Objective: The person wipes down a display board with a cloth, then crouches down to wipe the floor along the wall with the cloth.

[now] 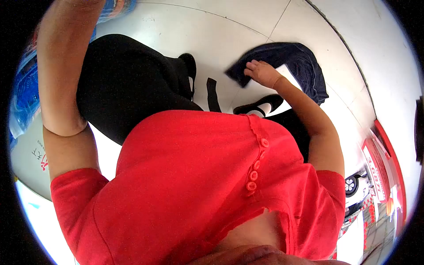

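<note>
My right hand (263, 74) reaches down to a dark blue denim garment (304, 66) on the floor. Its fingers are curled at the garment's left part, which looks slightly blurred. A white flat patch (287, 73) shows beside the wrist, against the cloth; I cannot tell what it is. My left arm (64, 66) stretches up past my knee on the left, and its hand lies beyond the top edge. Below the right hand is my black shoe (269, 104) with a white sock.
Pale floor tiles (221, 26) lie ahead, with a narrow black strip (213, 95) between my feet. Blue plastic-wrapped goods (28, 88) stand at the left. On the right are a white wall (375, 44), a red-and-white printed sign (375, 170) and a white toy-like wheeled thing (355, 187).
</note>
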A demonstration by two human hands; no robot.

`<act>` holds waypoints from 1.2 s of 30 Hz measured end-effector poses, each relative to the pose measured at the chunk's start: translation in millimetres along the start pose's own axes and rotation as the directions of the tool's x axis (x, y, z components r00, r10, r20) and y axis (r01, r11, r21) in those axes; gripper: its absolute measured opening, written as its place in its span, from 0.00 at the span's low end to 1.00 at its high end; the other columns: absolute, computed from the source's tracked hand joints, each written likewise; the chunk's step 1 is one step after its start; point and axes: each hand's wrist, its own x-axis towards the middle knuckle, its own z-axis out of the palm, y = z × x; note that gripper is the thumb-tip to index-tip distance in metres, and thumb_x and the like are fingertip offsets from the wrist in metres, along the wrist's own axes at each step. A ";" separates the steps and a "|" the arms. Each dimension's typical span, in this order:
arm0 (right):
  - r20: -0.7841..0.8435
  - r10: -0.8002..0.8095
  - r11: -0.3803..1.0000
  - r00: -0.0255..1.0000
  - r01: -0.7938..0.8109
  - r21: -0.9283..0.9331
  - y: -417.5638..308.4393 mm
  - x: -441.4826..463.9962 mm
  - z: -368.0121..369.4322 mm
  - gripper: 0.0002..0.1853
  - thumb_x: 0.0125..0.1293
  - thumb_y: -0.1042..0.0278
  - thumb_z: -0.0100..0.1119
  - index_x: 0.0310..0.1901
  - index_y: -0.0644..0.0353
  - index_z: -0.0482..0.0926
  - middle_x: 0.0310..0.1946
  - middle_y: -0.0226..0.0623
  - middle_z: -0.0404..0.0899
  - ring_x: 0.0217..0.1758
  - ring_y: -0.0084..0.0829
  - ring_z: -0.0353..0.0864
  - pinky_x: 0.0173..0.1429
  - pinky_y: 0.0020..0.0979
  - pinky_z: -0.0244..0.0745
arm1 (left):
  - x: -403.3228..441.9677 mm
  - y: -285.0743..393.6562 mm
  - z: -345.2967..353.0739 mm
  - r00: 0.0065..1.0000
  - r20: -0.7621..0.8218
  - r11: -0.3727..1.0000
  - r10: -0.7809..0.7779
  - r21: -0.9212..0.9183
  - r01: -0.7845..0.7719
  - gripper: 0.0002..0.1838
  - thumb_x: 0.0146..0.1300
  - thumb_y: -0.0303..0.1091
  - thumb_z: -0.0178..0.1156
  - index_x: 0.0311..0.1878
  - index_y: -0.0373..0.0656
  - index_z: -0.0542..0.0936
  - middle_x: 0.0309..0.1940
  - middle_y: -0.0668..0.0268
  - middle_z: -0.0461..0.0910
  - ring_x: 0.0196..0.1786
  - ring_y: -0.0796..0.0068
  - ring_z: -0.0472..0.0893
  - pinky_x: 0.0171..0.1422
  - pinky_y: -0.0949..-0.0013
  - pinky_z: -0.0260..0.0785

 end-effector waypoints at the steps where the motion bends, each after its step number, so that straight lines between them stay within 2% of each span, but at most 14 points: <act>1: 0.008 -0.068 0.997 0.998 0.067 0.029 14.8 -3.1 4.5 0.10 0.63 0.70 0.53 0.45 0.54 0.78 0.43 0.39 0.76 0.52 0.38 0.78 0.55 0.38 0.78 | 4.8 -28.3 -3.1 0.966 0.032 0.966 0.255 -0.045 -0.253 0.27 0.75 0.52 0.48 0.58 0.36 0.78 0.46 0.56 0.83 0.48 0.67 0.83 0.57 0.71 0.73; 4: -0.272 0.142 0.981 0.952 -0.172 -0.088 77.4 -12.3 -33.5 0.13 0.61 0.75 0.53 0.47 0.56 0.80 0.45 0.42 0.78 0.52 0.45 0.77 0.58 0.43 0.75 | 4.4 -42.5 0.5 0.874 0.045 0.874 0.484 -0.083 -0.479 0.26 0.75 0.50 0.47 0.58 0.35 0.78 0.47 0.56 0.83 0.48 0.67 0.83 0.57 0.71 0.73; 6: -0.634 0.437 0.843 0.637 -0.537 0.042 132.2 -22.5 -62.6 0.14 0.60 0.74 0.56 0.48 0.59 0.81 0.46 0.49 0.79 0.51 0.51 0.78 0.59 0.45 0.74 | 3.8 -44.5 3.9 0.875 0.020 0.874 0.483 -0.069 -0.481 0.26 0.76 0.50 0.46 0.57 0.35 0.78 0.47 0.56 0.83 0.48 0.67 0.83 0.57 0.72 0.73; 9: -0.625 0.780 0.420 0.039 -0.773 0.476 204.0 -43.4 -102.8 0.15 0.65 0.64 0.56 0.46 0.67 0.78 0.46 0.57 0.82 0.48 0.57 0.81 0.53 0.48 0.75 | 15.2 -54.7 0.5 0.864 0.063 0.860 0.499 -0.160 -0.485 0.27 0.75 0.50 0.46 0.58 0.34 0.78 0.48 0.57 0.83 0.49 0.69 0.82 0.57 0.73 0.72; 11: -0.667 0.745 0.507 0.001 -0.650 0.566 151.2 -18.9 -138.0 0.17 0.67 0.59 0.57 0.45 0.68 0.77 0.42 0.54 0.83 0.42 0.57 0.83 0.49 0.49 0.77 | 14.5 -54.9 -3.9 0.870 0.085 0.865 0.486 -0.191 -0.464 0.26 0.75 0.49 0.48 0.58 0.34 0.78 0.48 0.58 0.83 0.49 0.70 0.81 0.57 0.73 0.72; 14: -0.860 0.417 0.825 0.293 -0.519 0.224 94.0 52.2 -99.1 0.16 0.66 0.61 0.61 0.47 0.65 0.76 0.39 0.50 0.80 0.42 0.53 0.81 0.49 0.46 0.77 | 8.9 -44.6 -13.3 0.865 0.115 0.861 0.488 -0.225 -0.455 0.24 0.74 0.45 0.51 0.59 0.33 0.77 0.48 0.58 0.83 0.50 0.72 0.80 0.57 0.74 0.72; 19: -0.391 0.045 0.963 0.919 0.064 0.261 -56.2 143.4 -39.5 0.21 0.69 0.66 0.51 0.63 0.49 0.74 0.68 0.33 0.69 0.68 0.39 0.70 0.64 0.40 0.71 | 17.8 -41.0 -14.0 0.882 0.228 0.896 0.413 -0.273 -0.349 0.22 0.74 0.39 0.52 0.61 0.31 0.76 0.48 0.58 0.83 0.49 0.72 0.80 0.57 0.73 0.72; 20: -0.466 -0.066 0.996 0.883 0.028 -0.088 -63.4 146.6 -10.8 0.23 0.70 0.63 0.51 0.67 0.43 0.71 0.72 0.30 0.65 0.73 0.32 0.66 0.65 0.42 0.67 | 16.8 -41.0 -9.4 0.907 0.205 0.915 0.369 -0.249 -0.316 0.22 0.74 0.39 0.52 0.61 0.31 0.75 0.48 0.58 0.83 0.49 0.72 0.80 0.57 0.72 0.72; 26: -0.549 0.241 0.952 0.800 -0.304 -0.026 38.7 148.7 -62.3 0.24 0.67 0.69 0.47 0.64 0.38 0.74 0.69 0.25 0.69 0.70 0.29 0.69 0.60 0.46 0.70 | 17.8 -37.4 -8.3 0.920 0.234 0.947 0.316 -0.142 -0.289 0.21 0.74 0.37 0.52 0.63 0.32 0.74 0.50 0.59 0.82 0.51 0.72 0.79 0.59 0.71 0.72; 29: -0.639 0.647 0.761 0.416 -0.411 0.503 134.1 104.5 -105.0 0.21 0.67 0.72 0.43 0.58 0.47 0.79 0.59 0.35 0.78 0.63 0.36 0.76 0.64 0.41 0.72 | 21.5 -40.5 -8.5 0.922 0.247 0.947 0.298 -0.200 -0.252 0.22 0.74 0.38 0.52 0.63 0.32 0.74 0.50 0.59 0.82 0.51 0.72 0.79 0.59 0.71 0.72; 32: -0.771 0.371 0.747 0.518 -0.660 -0.084 176.2 53.3 -125.4 0.21 0.68 0.74 0.43 0.58 0.52 0.79 0.60 0.41 0.77 0.60 0.41 0.77 0.64 0.39 0.72 | 27.5 -48.1 -17.0 0.883 0.352 0.916 0.311 -0.359 -0.179 0.22 0.74 0.38 0.52 0.63 0.32 0.74 0.51 0.59 0.81 0.51 0.72 0.79 0.59 0.71 0.72; 34: -0.861 0.360 0.772 0.359 -0.633 0.059 139.7 51.2 -144.2 0.18 0.68 0.75 0.46 0.55 0.56 0.81 0.54 0.44 0.80 0.55 0.44 0.78 0.62 0.38 0.72 | 22.8 -42.9 -14.0 0.897 0.285 0.925 0.339 -0.274 -0.263 0.22 0.74 0.38 0.52 0.64 0.32 0.73 0.51 0.59 0.81 0.51 0.73 0.79 0.59 0.72 0.72; 35: -0.661 0.686 0.727 0.304 -0.260 0.635 90.9 59.0 -166.7 0.15 0.68 0.74 0.49 0.51 0.59 0.83 0.48 0.43 0.83 0.53 0.45 0.77 0.59 0.40 0.72 | 21.4 -40.5 -13.4 0.900 0.260 0.925 0.351 -0.244 -0.290 0.22 0.74 0.38 0.52 0.64 0.32 0.73 0.51 0.59 0.81 0.51 0.73 0.78 0.59 0.72 0.72; 36: -0.625 0.674 0.724 0.394 -0.185 0.665 76.7 62.3 -144.5 0.14 0.68 0.70 0.51 0.47 0.61 0.85 0.43 0.43 0.84 0.54 0.46 0.76 0.59 0.38 0.71 | 20.6 -39.2 -13.5 0.907 0.258 0.929 0.333 -0.251 -0.270 0.22 0.74 0.38 0.52 0.64 0.32 0.73 0.51 0.59 0.81 0.52 0.72 0.78 0.58 0.72 0.72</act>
